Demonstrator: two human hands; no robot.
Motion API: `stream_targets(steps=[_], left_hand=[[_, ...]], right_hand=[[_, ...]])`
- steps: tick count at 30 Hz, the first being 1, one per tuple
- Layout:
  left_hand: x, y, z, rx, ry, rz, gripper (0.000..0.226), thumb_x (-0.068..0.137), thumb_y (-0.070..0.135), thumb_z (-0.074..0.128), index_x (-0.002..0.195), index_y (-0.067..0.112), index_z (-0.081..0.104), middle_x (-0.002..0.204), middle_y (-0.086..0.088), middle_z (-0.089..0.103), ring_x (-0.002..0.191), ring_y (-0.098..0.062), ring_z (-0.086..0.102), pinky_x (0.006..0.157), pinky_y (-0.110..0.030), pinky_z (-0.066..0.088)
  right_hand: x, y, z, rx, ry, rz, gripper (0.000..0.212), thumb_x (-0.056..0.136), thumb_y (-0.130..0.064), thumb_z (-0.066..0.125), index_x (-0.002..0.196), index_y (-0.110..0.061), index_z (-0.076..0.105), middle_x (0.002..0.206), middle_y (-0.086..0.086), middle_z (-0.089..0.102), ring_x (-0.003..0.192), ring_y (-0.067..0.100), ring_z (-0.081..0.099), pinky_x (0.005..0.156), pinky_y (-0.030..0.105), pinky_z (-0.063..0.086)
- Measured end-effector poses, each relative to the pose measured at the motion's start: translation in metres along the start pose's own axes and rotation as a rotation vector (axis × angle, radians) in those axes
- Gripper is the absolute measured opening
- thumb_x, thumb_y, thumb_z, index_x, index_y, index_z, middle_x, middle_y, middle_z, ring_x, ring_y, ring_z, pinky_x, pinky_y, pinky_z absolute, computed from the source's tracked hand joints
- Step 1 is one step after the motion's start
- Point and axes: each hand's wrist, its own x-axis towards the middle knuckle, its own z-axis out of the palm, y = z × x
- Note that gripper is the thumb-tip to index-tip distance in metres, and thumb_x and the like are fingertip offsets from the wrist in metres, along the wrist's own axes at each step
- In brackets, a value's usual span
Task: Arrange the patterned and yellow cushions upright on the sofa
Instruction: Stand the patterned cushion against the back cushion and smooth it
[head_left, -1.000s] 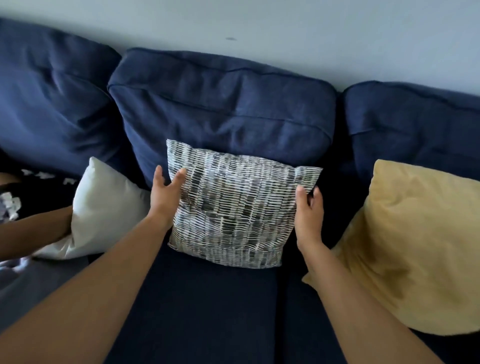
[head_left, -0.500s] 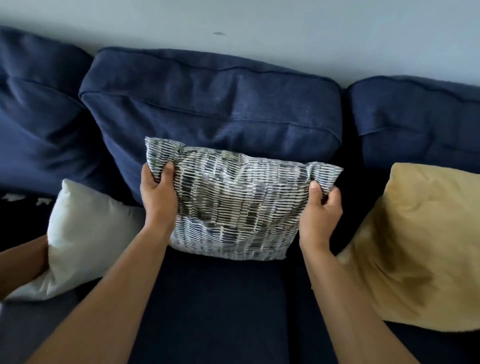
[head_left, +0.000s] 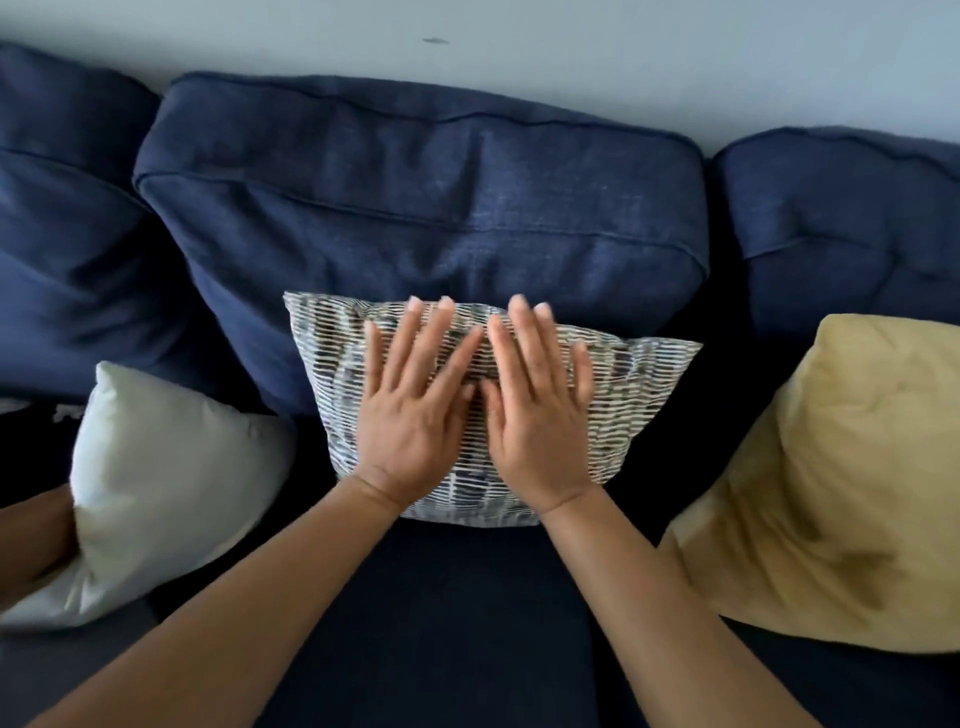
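Note:
The grey-and-white patterned cushion (head_left: 631, 395) stands upright against the middle back cushion (head_left: 426, 208) of the dark blue sofa. My left hand (head_left: 415, 410) and my right hand (head_left: 535, 415) lie flat on its front, side by side, fingers spread and holding nothing. The yellow cushion (head_left: 831, 483) leans against the sofa back at the right, apart from both hands.
A white cushion (head_left: 161, 483) leans at the left, with another person's arm (head_left: 31, 535) beside it at the left edge. The dark blue seat (head_left: 441, 623) stretches below the patterned cushion. A pale wall runs behind the sofa.
Both hands let go of the patterned cushion's top corners and moved inward onto its front, now pressing flat with fingers spread.

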Motion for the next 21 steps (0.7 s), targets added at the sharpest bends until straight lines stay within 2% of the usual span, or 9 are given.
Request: stream_targets(steps=[3, 5, 8, 10, 12, 14, 16, 18, 21], left_hand=[[-0.011, -0.031, 0.021, 0.130, -0.207, 0.007, 0.056, 0.105, 0.033, 0.038, 0.158, 0.019, 0.030, 0.166, -0.010, 0.024, 0.154, -0.035, 0.016, 0.124, -0.056, 0.001], [-0.013, -0.063, 0.028, 0.219, -0.267, -0.052, 0.059, 0.106, 0.037, 0.033, 0.160, 0.020, 0.022, 0.168, -0.009, 0.020, 0.155, -0.032, 0.011, 0.124, -0.054, -0.004], [-0.008, -0.090, 0.029, 0.289, -0.268, -0.197, 0.061, 0.107, 0.045, 0.023, 0.162, 0.018, 0.017, 0.169, -0.007, 0.015, 0.156, -0.025, -0.002, 0.123, -0.050, -0.014], [-0.009, -0.088, 0.032, 0.290, -0.242, -0.244, 0.061, 0.108, 0.044, 0.023, 0.161, 0.017, 0.017, 0.169, -0.006, 0.014, 0.156, -0.025, -0.004, 0.122, -0.049, -0.017], [-0.010, -0.080, 0.035, 0.272, -0.229, -0.283, 0.060, 0.107, 0.042, 0.028, 0.161, 0.017, 0.018, 0.169, -0.007, 0.014, 0.156, -0.031, 0.003, 0.122, -0.049, -0.017], [-0.007, -0.078, 0.037, 0.250, -0.226, -0.326, 0.060, 0.107, 0.040, 0.032, 0.161, 0.017, 0.018, 0.169, -0.008, 0.013, 0.156, -0.033, 0.005, 0.122, -0.051, -0.014], [-0.005, -0.080, 0.037, 0.238, -0.224, -0.341, 0.060, 0.107, 0.040, 0.032, 0.162, 0.018, 0.019, 0.170, -0.008, 0.013, 0.156, -0.033, 0.005, 0.123, -0.054, -0.010], [-0.006, -0.083, 0.035, 0.239, -0.232, -0.334, 0.059, 0.108, 0.040, 0.028, 0.162, 0.018, 0.018, 0.170, -0.008, 0.011, 0.156, -0.032, 0.004, 0.123, -0.058, -0.006], [-0.006, -0.083, 0.033, 0.226, -0.249, -0.374, 0.060, 0.108, 0.040, 0.023, 0.163, 0.018, 0.013, 0.170, -0.010, 0.007, 0.156, -0.033, -0.001, 0.122, -0.061, -0.003]], right_hand=[[-0.012, 0.027, 0.025, -0.118, -0.201, -0.021, 0.058, 0.106, -0.031, 0.044, 0.159, -0.015, 0.027, 0.168, 0.004, 0.019, 0.155, 0.021, 0.013, 0.124, 0.047, -0.003], [-0.016, 0.057, 0.027, -0.174, -0.245, 0.076, 0.060, 0.106, -0.034, 0.042, 0.160, -0.016, 0.023, 0.168, 0.002, 0.015, 0.155, 0.018, 0.008, 0.123, 0.046, -0.008], [-0.017, 0.083, 0.017, -0.251, -0.124, 0.325, 0.061, 0.107, -0.038, 0.035, 0.160, -0.013, 0.021, 0.168, 0.006, 0.015, 0.156, 0.022, 0.008, 0.122, 0.053, 0.000], [-0.017, 0.073, 0.012, -0.250, -0.003, 0.376, 0.061, 0.107, -0.039, 0.031, 0.160, -0.011, 0.018, 0.169, 0.009, 0.013, 0.156, 0.025, 0.009, 0.122, 0.057, 0.004], [-0.019, 0.040, 0.015, -0.165, 0.026, 0.161, 0.065, 0.107, -0.042, 0.031, 0.161, -0.012, 0.013, 0.169, 0.007, 0.007, 0.156, 0.025, 0.007, 0.123, 0.054, -0.002], [-0.032, 0.004, 0.028, -0.126, -0.078, -0.131, 0.068, 0.106, -0.045, 0.034, 0.161, -0.014, 0.011, 0.169, 0.004, 0.002, 0.156, 0.022, 0.004, 0.123, 0.050, -0.005], [-0.045, 0.001, 0.042, -0.180, -0.156, -0.205, 0.069, 0.105, -0.046, 0.039, 0.161, -0.015, 0.014, 0.169, 0.002, 0.007, 0.156, 0.018, 0.005, 0.123, 0.047, -0.006], [-0.049, 0.026, 0.051, -0.243, -0.190, -0.036, 0.069, 0.104, -0.047, 0.041, 0.161, -0.016, 0.015, 0.168, 0.002, 0.013, 0.155, 0.016, 0.006, 0.123, 0.046, -0.009], [-0.056, 0.059, 0.048, -0.319, -0.170, 0.196, 0.068, 0.106, -0.051, 0.028, 0.161, -0.014, 0.014, 0.168, 0.005, 0.011, 0.155, 0.018, 0.006, 0.123, 0.049, -0.005]])
